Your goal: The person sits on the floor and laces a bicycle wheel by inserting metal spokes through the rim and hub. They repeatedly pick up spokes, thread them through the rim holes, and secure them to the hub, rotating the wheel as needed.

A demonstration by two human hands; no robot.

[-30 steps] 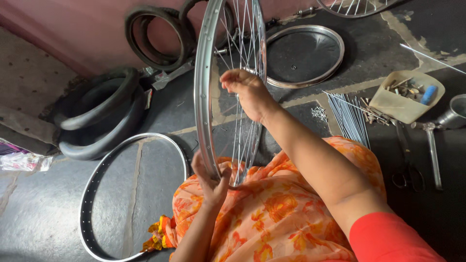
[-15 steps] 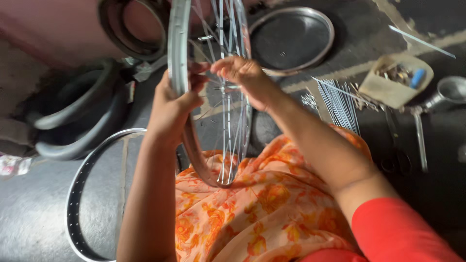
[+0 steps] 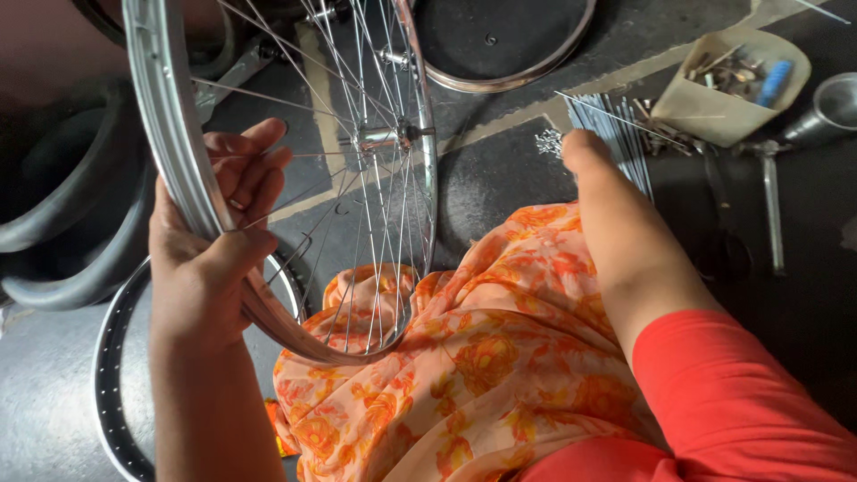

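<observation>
One beige tray [image 3: 714,112] sits at the upper right of the floor, and we see small metal fittings and a blue piece inside it; what exactly they are stays too small to tell. Beside it stands a metal funnel [image 3: 826,112], cut off by the right edge. We grip the spoked bicycle wheel [image 3: 268,178] with our left hand [image 3: 210,259], thumb on the near face of the rim and fingers curled behind it through the spokes. The wheel stands upright, its lower arc resting on our lap in the orange flowered cloth [image 3: 482,357], its top cut off by the upper edge. Our right hand [image 3: 585,150] reaches out to the bundle of loose spokes [image 3: 616,134] on the dark floor; the wrist and forearm hide the fingers, so we cannot tell whether they are open or closed. A bare rim [image 3: 112,384] lies flat under our left arm, partly hidden. Black tyres [image 3: 62,223] crowd the left edge, and another rim [image 3: 509,54] lies beyond the wheel, leaving little open floor around the lap.
</observation>
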